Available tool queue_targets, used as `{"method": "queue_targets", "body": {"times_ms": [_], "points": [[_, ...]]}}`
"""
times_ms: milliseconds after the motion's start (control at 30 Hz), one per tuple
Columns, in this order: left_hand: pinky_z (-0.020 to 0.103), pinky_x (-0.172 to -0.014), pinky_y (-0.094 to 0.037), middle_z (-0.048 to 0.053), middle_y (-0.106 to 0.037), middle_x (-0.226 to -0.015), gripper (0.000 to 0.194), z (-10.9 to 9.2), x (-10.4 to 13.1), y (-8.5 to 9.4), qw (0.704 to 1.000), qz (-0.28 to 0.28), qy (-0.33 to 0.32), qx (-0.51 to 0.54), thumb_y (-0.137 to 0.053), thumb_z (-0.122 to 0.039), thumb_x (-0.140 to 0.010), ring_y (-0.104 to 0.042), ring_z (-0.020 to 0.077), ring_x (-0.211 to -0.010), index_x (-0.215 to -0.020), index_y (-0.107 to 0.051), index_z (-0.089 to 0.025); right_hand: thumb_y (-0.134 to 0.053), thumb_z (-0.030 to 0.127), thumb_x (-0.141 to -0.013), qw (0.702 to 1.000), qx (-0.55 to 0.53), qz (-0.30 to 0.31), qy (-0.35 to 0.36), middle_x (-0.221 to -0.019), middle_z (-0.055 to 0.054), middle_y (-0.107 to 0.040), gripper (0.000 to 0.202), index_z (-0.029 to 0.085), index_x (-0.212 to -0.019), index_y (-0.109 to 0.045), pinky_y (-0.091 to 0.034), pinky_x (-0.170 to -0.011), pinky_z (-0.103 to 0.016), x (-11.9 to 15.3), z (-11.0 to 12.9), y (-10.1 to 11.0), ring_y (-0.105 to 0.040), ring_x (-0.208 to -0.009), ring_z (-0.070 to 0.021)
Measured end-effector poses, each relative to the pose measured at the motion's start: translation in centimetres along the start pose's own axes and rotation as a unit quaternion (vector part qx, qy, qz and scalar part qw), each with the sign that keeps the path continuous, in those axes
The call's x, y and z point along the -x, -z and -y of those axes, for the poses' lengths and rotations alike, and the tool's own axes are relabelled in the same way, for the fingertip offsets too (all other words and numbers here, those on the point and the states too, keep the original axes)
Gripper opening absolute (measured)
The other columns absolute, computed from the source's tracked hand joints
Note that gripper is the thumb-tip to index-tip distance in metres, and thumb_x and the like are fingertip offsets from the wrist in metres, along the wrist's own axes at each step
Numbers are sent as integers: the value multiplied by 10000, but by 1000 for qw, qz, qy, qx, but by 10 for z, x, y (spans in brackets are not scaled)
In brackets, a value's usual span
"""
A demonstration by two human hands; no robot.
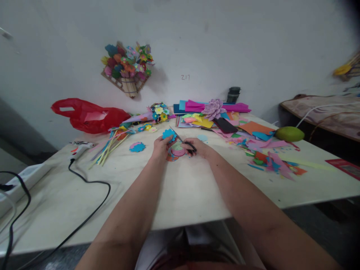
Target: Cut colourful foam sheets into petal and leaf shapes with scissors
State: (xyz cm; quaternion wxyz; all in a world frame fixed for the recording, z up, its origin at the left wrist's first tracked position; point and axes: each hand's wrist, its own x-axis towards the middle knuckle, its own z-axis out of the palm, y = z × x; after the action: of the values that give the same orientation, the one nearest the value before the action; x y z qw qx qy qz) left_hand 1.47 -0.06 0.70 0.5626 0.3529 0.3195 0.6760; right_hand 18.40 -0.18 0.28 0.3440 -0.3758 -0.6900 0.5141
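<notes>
Between the thumb and fingers of my left hand [162, 146] is a blue scalloped paper flower [169, 135]. My right hand [198, 147] is closed around the black handles of a pair of scissors [190, 147], whose blades point up and left to the flower's right edge. Whether the blades touch the paper I cannot tell. Under and between my hands lie round paper cutouts [177, 149] in pink, green and orange, partly covered. Left of my left hand, blue and pink scalloped paper flowers [137, 146] rest on the table [185, 195].
At the left are a glue gun [80, 150] with its black cord, a power strip [26, 180], yellow strips [105, 150] and a red plastic bag [92, 114]. Coloured paper sheets [253, 129], scraps [275, 163] and a dark phone-like object [225, 125] lie to the right.
</notes>
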Motion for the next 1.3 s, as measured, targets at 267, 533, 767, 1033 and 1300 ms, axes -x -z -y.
{"method": "queue_targets", "body": {"times_ms": [267,533,767,1033,1300], "points": [[337,-784,-523,50,-679,-716,232,0,0,-1,1000,-14,-3,11,-779,-137,-497,-643,154,-682,-693,-659,-112,-592,366,-785,1000,6,-16,-5,-515,36,-538,223,151,-765,-538,-275,-298,-150,-2,-1,-3,-459,-353,-52],[350,-799,-522,47,-680,-713,239,2,0,-4,999,-34,-3,19,-784,-152,-503,-660,185,-759,-694,-643,-126,-586,353,-788,1000,11,-27,-11,-495,48,-516,209,160,-744,-519,-269,-299,-153,-2,1,-6,-438,-343,-49],[347,-816,-515,39,-671,-699,205,3,1,-5,999,-42,-4,23,-775,-148,-532,-657,165,-719,-691,-647,-124,-588,355,-787,999,3,-35,-18,-485,52,-504,219,163,-721,-507,-264,-304,-156,-2,4,-8,-437,-349,-51],[326,-774,-532,37,-675,-710,228,3,0,-4,999,-40,-4,26,-783,-171,-538,-653,151,-684,-715,-648,-122,-602,339,-772,999,-14,-41,-17,-437,69,-462,204,153,-736,-527,-274,-310,-156,-3,5,-9,-410,-329,-51],[286,-671,-530,47,-666,-727,305,-1,0,3,1000,2,1,-29,-806,-267,-542,-652,154,-657,-759,-649,-121,-584,397,-797,999,-8,-29,-16,-496,24,-537,270,148,-718,-517,-249,-293,-161,0,3,-1,-460,-348,-57]]}}
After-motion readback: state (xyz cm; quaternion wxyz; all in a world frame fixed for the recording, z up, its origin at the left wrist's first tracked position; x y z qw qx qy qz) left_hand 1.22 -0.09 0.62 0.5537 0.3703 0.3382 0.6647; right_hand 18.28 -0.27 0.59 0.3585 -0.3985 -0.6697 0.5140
